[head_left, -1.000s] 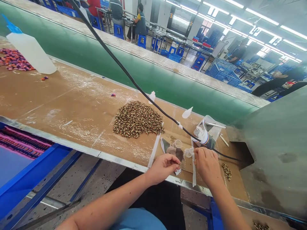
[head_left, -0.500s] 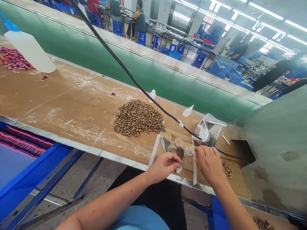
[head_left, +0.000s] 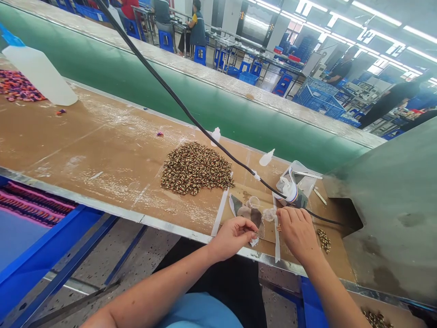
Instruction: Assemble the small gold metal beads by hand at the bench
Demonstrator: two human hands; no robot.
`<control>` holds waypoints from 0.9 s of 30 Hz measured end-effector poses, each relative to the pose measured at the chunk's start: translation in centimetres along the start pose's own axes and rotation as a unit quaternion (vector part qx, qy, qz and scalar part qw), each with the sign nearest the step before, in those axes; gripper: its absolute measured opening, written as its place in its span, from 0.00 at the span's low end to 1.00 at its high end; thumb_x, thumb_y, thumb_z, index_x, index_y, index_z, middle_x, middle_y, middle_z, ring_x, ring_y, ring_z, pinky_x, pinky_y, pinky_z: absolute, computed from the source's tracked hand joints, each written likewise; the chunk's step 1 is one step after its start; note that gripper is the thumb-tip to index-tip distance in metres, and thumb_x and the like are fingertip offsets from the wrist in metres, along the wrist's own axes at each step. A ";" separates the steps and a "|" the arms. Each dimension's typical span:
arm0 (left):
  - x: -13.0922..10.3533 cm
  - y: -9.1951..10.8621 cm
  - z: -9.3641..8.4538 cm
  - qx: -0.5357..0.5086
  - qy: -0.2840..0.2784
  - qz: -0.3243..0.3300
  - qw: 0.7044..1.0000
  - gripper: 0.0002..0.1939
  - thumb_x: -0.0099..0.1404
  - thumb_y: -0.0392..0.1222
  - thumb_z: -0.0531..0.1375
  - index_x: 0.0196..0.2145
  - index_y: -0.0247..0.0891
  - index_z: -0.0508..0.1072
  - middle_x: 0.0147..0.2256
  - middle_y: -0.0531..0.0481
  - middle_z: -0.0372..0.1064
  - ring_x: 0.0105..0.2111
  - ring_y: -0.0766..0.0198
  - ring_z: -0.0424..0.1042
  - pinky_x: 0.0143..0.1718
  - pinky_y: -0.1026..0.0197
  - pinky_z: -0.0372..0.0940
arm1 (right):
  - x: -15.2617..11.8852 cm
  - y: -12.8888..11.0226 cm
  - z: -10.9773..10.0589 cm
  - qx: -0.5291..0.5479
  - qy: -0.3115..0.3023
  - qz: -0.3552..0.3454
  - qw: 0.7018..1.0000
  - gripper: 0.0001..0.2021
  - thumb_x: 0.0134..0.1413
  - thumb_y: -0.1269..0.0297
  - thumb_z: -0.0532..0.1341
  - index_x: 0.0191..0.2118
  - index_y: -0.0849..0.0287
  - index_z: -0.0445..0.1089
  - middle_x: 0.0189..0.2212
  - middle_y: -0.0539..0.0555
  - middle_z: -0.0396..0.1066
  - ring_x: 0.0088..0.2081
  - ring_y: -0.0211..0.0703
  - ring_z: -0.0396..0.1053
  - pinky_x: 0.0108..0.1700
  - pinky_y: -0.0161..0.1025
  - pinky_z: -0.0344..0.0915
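My left hand [head_left: 235, 237] is over the table's front edge, thumb and index finger pinched on something too small to make out. To its right, my right hand [head_left: 297, 230] has its fingers closed together beside a small clear round dish [head_left: 269, 214]; what they hold, if anything, is hidden. A camouflage-patterned cloth [head_left: 246, 210] lies just behind my left hand, with a clear ring-shaped piece [head_left: 253, 202] at its back edge. A large pile of small gold and dark pieces [head_left: 196, 168] sits to the left. A smaller pile [head_left: 323, 241] lies right of my right hand.
A black cable [head_left: 177, 100] crosses diagonally above the table. Two small white bottles [head_left: 215, 136] [head_left: 266, 157] lie along the back edge. A wrapped container [head_left: 290, 189] stands behind my right hand. A large white bottle [head_left: 43, 75] is far left. A metal panel [head_left: 396, 209] bounds the right; people work beyond.
The view has shifted very slightly. Both hands keep nearly the same position and finger pose.
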State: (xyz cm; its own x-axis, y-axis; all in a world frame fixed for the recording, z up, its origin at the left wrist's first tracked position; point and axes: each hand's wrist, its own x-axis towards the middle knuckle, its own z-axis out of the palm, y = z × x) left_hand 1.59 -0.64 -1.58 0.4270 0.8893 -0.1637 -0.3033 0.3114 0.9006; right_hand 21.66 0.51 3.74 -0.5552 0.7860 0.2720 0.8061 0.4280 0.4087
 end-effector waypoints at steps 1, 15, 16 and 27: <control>0.0 0.0 0.0 0.002 0.000 0.001 1.000 0.09 0.52 0.41 0.65 0.30 0.33 0.72 0.26 0.50 0.69 0.29 0.67 0.69 0.32 0.64 0.63 | 0.0 0.0 0.0 0.003 -0.001 0.001 1.000 0.10 0.59 0.74 0.48 0.34 0.60 0.65 0.32 0.56 0.67 0.33 0.44 0.58 0.41 0.41 0.52; 0.1 0.3 0.0 -0.023 0.014 0.009 1.000 0.12 0.50 0.44 0.66 0.30 0.34 0.73 0.26 0.51 0.69 0.28 0.68 0.69 0.33 0.63 0.64 | 0.0 -0.1 -0.2 0.054 0.033 0.046 0.997 0.09 0.60 0.71 0.48 0.33 0.58 0.63 0.31 0.55 0.67 0.33 0.43 0.61 0.41 0.40 0.53; 0.1 0.4 0.0 -0.032 0.018 0.003 0.999 0.13 0.49 0.45 0.67 0.30 0.34 0.74 0.25 0.52 0.69 0.28 0.67 0.69 0.33 0.63 0.65 | -0.1 -0.2 -0.2 0.067 0.043 0.062 0.995 0.09 0.61 0.70 0.48 0.33 0.58 0.63 0.30 0.54 0.67 0.33 0.43 0.61 0.40 0.39 0.53; 0.4 0.8 -0.4 -0.154 -0.008 -0.071 0.985 0.23 0.42 0.49 0.71 0.31 0.32 0.70 0.22 0.53 0.70 0.25 0.68 0.71 0.30 0.65 0.63 | -0.8 -5.7 -0.2 0.283 0.104 0.140 0.943 0.07 0.62 0.65 0.48 0.34 0.55 0.60 0.29 0.51 0.66 0.33 0.41 0.64 0.38 0.38 0.57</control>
State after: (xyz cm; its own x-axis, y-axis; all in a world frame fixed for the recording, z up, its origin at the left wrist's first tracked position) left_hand 1.18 0.11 -1.04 0.4962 0.8250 -0.2705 -0.4831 0.5213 0.7035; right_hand 17.45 -2.68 1.40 -0.2850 0.8247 0.4886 0.8748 0.4321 -0.2192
